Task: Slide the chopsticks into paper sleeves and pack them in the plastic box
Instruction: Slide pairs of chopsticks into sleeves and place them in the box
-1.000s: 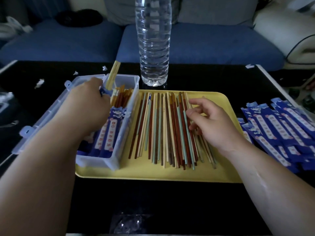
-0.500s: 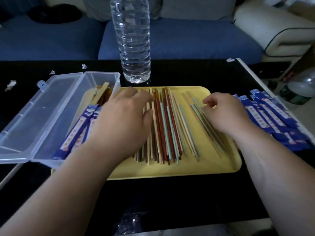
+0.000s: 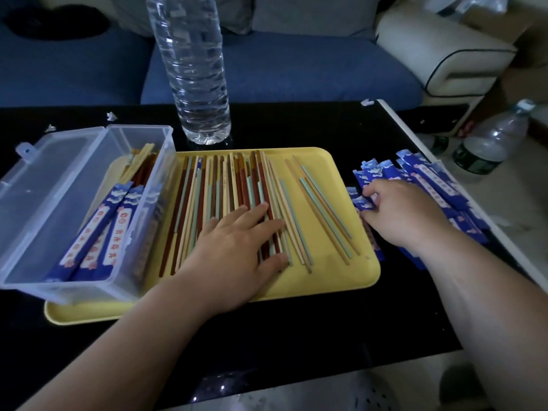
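Left fingers flat, pressing chopsticks | right fingers curled, pinching paper sleeves beside tray

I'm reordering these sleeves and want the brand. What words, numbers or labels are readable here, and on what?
Packed sleeves in the plastic box: red characters on a white strip, too blurred to read.
Loose sleeves right of the tray: reddish print, too blurred to read.
Small bottle at far right: dark label, too small to read.
Large bottle: no label in view.
Nothing can be quoted.
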